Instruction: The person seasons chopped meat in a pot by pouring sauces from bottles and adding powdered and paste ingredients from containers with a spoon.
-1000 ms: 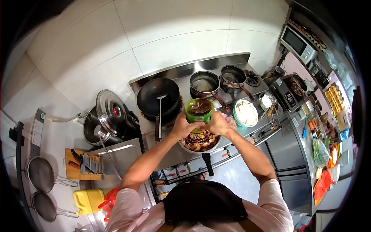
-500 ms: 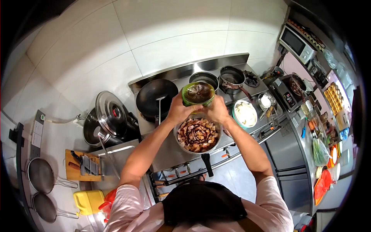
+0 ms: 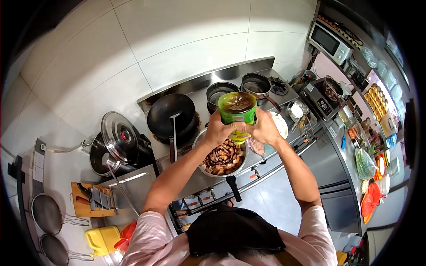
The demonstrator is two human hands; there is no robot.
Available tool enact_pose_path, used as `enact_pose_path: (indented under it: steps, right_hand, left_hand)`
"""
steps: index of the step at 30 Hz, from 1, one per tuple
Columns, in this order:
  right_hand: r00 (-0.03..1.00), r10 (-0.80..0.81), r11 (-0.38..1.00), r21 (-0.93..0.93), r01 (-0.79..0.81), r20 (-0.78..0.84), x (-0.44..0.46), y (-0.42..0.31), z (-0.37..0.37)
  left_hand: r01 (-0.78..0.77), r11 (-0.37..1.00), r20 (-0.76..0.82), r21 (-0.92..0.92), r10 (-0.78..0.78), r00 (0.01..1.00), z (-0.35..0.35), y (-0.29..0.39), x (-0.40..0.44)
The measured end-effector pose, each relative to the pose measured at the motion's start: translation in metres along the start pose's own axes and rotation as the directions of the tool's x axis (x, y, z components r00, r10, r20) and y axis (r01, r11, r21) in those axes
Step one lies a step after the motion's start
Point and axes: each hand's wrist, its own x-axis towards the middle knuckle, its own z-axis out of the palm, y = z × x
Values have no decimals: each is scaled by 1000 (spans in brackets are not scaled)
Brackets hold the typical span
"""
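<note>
Both my hands are wrapped around a green-labelled sauce bottle (image 3: 238,116) with dark brown contents. Its base points up toward me, and its lower end hangs above a round pot (image 3: 199,166). My left hand (image 3: 217,131) grips the bottle's left side, my right hand (image 3: 267,128) its right side, with thumbs near each other at the front. Chopped browned meat (image 3: 224,160) fills the pot, with dark sauce in rings on top. The bottle's mouth is hard to make out. A piece of raw pinkish meat (image 3: 256,146) shows below my right hand.
A black wok (image 3: 171,115) with a ladle stands left on the stove. Two dark pans (image 3: 256,83) sit at the back. Behind my right hand is a bowl of white pieces (image 3: 282,126). A lidded pot (image 3: 120,136) and knife block (image 3: 94,199) are at left.
The bottle has tilted, so more of its green side and its lower end show. It has shifted slightly right relative to the pot. My view has turned a little.
</note>
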Motion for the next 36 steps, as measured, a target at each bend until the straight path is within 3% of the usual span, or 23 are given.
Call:
enact_pose_path:
  steps: [6, 7, 10, 14, 18, 20, 21, 32, 36]
  right_hand:
    - [993, 80, 991, 101, -89, 92, -7, -10, 29]
    - [995, 61, 980, 185, -74, 76, -7, -6, 40]
    - [999, 18, 982, 189, -25, 38, -2, -11, 59]
    - [983, -155, 973, 158, 170, -101, 11, -5, 74]
    - [983, -148, 975, 153, 164, -108, 11, -27, 50]
    - [989, -103, 986, 122, 116, -106, 9, -28, 35]
    - [999, -2, 990, 139, 9, -55, 5, -37, 24]
    - [993, -7, 987, 157, 25, -115, -11, -27, 24]
    - [996, 62, 988, 143, -52, -64, -8, -41, 11]
  left_hand:
    - [166, 984, 6, 61, -167, 986, -26, 10, -28]
    - [125, 988, -8, 89, -125, 992, -31, 14, -31]
    - [107, 971, -39, 215, -101, 994, -48, 26, -34]
    - [8, 945, 6, 328, -11, 1000, -63, 36, -25]
    - [-25, 956, 1, 293, 26, 1000, -55, 41, -11]
    - [-43, 976, -1, 215, 44, 999, -42, 37, -4]
    - [-53, 983, -3, 175, 54, 999, -36, 35, -2]
    - [-16, 982, 77, 190, 2, 997, -27, 49, -1]
    - [-30, 995, 41, 95, 26, 999, -23, 42, 2]
